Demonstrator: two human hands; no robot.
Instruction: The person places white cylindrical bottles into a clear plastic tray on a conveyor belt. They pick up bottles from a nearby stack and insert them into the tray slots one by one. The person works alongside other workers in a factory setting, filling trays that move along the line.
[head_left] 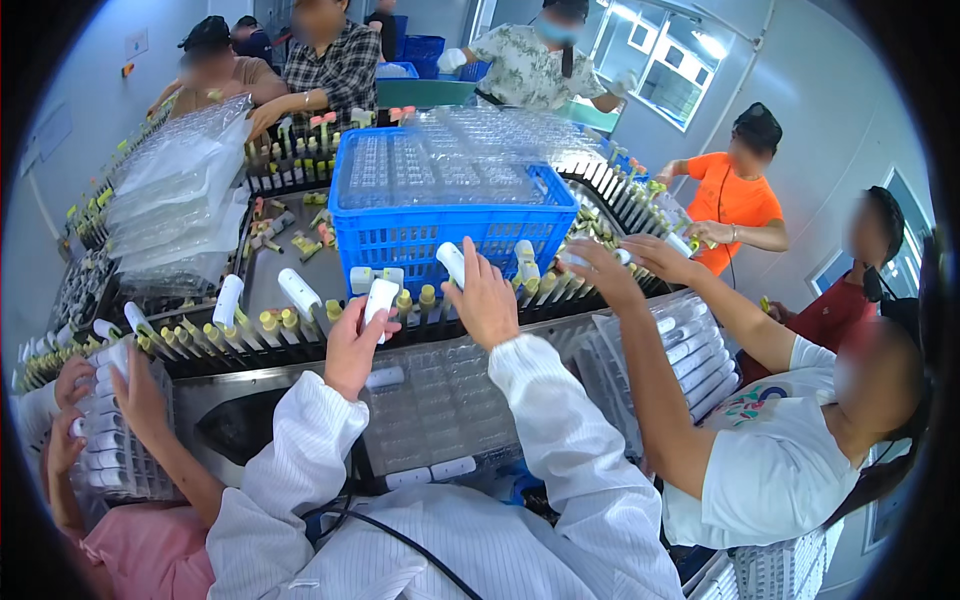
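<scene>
Left hand (352,345) with fingers closed around a white cap (380,298), right hand (484,300) gripping a second white cap (452,263), both above the rack of yellow-tipped pegs (300,325), blue crate (450,215) just behind, clear blister tray (440,405) below the wrists.

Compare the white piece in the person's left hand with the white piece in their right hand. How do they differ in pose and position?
The white piece in the left hand stands nearly upright, while the white piece in the right hand tilts to the left. The left hand holds its piece low over the row of yellow-tipped pegs; the right hand holds its piece higher, against the blue crate. Both are small, white and rounded, each gripped at its lower end.
</scene>
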